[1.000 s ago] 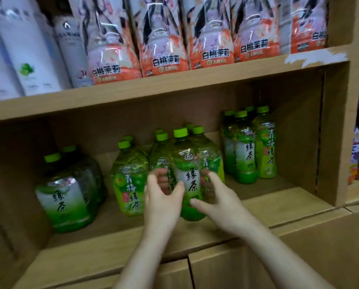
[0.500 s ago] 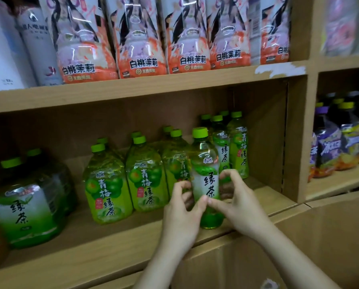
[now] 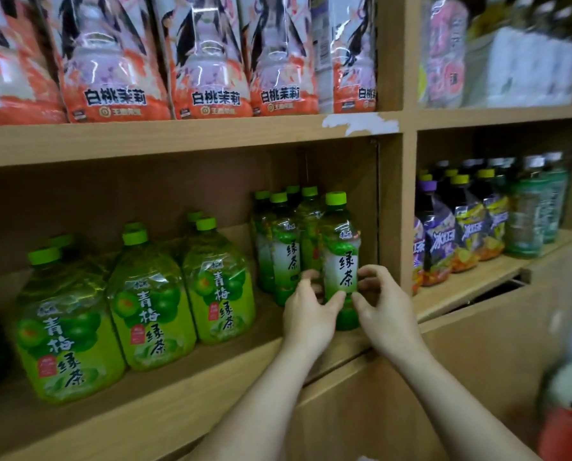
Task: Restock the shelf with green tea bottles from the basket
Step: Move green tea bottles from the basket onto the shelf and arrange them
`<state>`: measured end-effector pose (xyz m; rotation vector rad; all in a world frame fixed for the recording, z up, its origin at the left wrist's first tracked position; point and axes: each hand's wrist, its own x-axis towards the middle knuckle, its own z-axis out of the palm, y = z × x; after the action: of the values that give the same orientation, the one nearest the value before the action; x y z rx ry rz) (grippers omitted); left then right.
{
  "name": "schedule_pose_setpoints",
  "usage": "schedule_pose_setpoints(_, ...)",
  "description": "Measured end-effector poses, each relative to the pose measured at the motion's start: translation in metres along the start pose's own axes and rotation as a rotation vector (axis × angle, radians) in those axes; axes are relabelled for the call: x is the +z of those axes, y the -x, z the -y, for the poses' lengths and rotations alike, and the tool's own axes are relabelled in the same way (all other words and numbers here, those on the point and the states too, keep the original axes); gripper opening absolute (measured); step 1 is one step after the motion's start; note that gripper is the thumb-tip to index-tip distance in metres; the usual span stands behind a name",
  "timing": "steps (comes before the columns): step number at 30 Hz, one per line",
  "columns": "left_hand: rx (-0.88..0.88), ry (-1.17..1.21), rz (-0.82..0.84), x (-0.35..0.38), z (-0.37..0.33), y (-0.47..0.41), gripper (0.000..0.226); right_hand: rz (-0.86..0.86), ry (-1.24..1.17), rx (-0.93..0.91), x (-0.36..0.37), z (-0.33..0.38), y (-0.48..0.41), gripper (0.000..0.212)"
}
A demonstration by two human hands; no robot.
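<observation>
A slim green tea bottle [image 3: 340, 257] with a green cap and white label stands upright at the right end of the wooden shelf [image 3: 185, 377], close to the divider wall. My left hand [image 3: 308, 311] holds its left side, fingers and thumb curled round it. My right hand [image 3: 382, 307] holds its right side the same way. Several matching slim green tea bottles [image 3: 283, 247] stand just behind and to its left. The basket is only a blurred red shape [image 3: 565, 434] at the lower right edge.
Wider green plum tea bottles [image 3: 151, 304] fill the shelf's left and middle. Peach-jasmine bottles [image 3: 208, 61] line the shelf above. Past the upright divider [image 3: 391, 211], purple-labelled drinks [image 3: 444, 237] and pale green bottles stand in the right bay. Cabinet doors lie below.
Both hands have carried the slim bottle rightward along the shelf, from in front of the plum tea bottles to the slim group by the divider. The view has swung right.
</observation>
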<state>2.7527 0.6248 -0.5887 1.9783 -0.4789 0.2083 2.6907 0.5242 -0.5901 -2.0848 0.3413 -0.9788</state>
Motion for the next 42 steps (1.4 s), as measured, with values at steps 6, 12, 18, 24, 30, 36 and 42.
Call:
schedule_pose_setpoints(6, -0.032, -0.277, -0.108, 0.013, -0.012, -0.019, 0.037, 0.257, -0.016, -0.012, -0.021, -0.004, 0.001, 0.055)
schedule_pose_setpoints(12, -0.053, -0.207, -0.161, 0.019, -0.007, -0.036, 0.041, 0.216, 0.034, -0.057, -0.063, -0.006, 0.025, 0.038)
schedule_pose_setpoints(18, -0.073, -0.179, -0.102, 0.019, -0.007, -0.034, 0.047, 0.241, 0.17, -0.055, -0.1, -0.009, 0.065, 0.031)
schedule_pose_setpoints(24, 0.323, 0.001, -0.141, 0.004, -0.052, 0.041, 0.03, 0.277, 0.333, 0.102, -0.176, -0.002, 0.106, 0.029)
schedule_pose_setpoints(30, 0.78, 0.136, 0.328, 0.043, -0.057, 0.161, 0.025, 0.286, 0.554, 0.264, -0.252, 0.014, 0.146, 0.019)
schedule_pose_setpoints(36, 0.757, -0.02, 0.702, 0.108, -0.047, 0.225, 0.028, 0.323, 0.798, 0.384, -0.305, -0.025, 0.197, 0.03)
schedule_pose_setpoints(42, 0.864, -0.284, 0.825, 0.165, -0.074, 0.253, 0.025, 0.232, 0.711, 0.568, -0.368, -0.113, 0.258, 0.03)
